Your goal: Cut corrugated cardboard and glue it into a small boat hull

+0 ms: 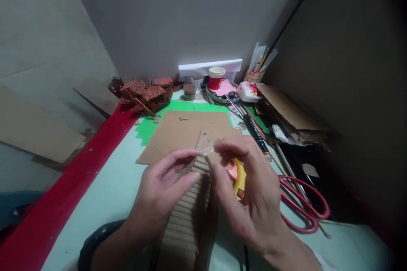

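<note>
A long corrugated cardboard piece (182,220) with a ribbed face and curved sides rises from the bottom centre to a narrow tip. My left hand (159,192) grips its left side near the tip, thumb on the ribs. At the other side, my right hand (251,190) is curled round the tip, with its thumb against the edge. A small shiny clear bit (208,151) shows between the fingertips; I cannot make out what it is. Beyond them, a clear set square (203,137) lies on a flat cardboard sheet (178,135). A yellow and orange object (241,180) is partly hidden behind my right hand.
Red-handled scissors (305,207) and a black-handled tool (254,131) lie at the right, near stacked cardboard (292,110). Green paper (190,105) sits under the sheet. Farther back are a brown model (149,95), a small jar (189,92) and a red cup (216,79).
</note>
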`<state>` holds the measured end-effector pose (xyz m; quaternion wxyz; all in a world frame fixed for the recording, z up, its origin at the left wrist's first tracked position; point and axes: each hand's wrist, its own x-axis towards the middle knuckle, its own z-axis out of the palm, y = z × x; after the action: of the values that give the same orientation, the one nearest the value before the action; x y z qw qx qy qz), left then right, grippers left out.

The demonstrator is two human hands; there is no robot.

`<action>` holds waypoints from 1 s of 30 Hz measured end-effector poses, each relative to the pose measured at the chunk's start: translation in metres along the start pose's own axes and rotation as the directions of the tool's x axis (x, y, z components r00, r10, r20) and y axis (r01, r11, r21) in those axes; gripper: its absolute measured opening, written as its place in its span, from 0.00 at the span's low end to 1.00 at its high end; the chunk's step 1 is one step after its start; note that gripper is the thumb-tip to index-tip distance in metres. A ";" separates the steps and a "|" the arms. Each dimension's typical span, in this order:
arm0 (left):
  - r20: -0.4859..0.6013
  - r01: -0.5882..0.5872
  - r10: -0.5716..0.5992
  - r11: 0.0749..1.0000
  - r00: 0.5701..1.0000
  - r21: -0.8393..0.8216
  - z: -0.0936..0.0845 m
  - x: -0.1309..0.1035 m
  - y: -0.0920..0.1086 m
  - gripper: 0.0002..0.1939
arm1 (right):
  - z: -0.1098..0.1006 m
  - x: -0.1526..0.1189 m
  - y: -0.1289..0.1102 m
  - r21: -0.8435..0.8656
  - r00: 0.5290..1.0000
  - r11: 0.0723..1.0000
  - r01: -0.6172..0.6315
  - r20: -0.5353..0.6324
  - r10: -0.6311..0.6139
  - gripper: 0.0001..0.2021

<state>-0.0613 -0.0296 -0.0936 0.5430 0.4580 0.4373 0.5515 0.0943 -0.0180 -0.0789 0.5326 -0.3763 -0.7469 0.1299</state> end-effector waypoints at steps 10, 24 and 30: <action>0.031 0.019 -0.019 1.000 0.999 -0.018 -0.006 -0.001 -0.007 0.12 | 0.016 -0.004 0.002 -0.054 0.992 0.998 -0.027 0.123 0.034 0.08; 0.114 0.128 -0.129 0.992 0.985 0.014 -0.008 0.001 -0.004 0.10 | 0.018 -0.009 0.001 0.144 0.962 0.962 -0.234 0.178 0.207 0.08; 0.132 0.104 -0.109 0.993 0.985 0.051 -0.008 0.002 -0.004 0.09 | 0.018 -0.011 0.004 0.150 0.960 0.959 -0.240 0.183 0.212 0.07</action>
<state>-0.0680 -0.0271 -0.0991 0.5899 0.4819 0.4354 0.4798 0.0811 -0.0188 -0.0961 0.4808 -0.4006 -0.7264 0.2842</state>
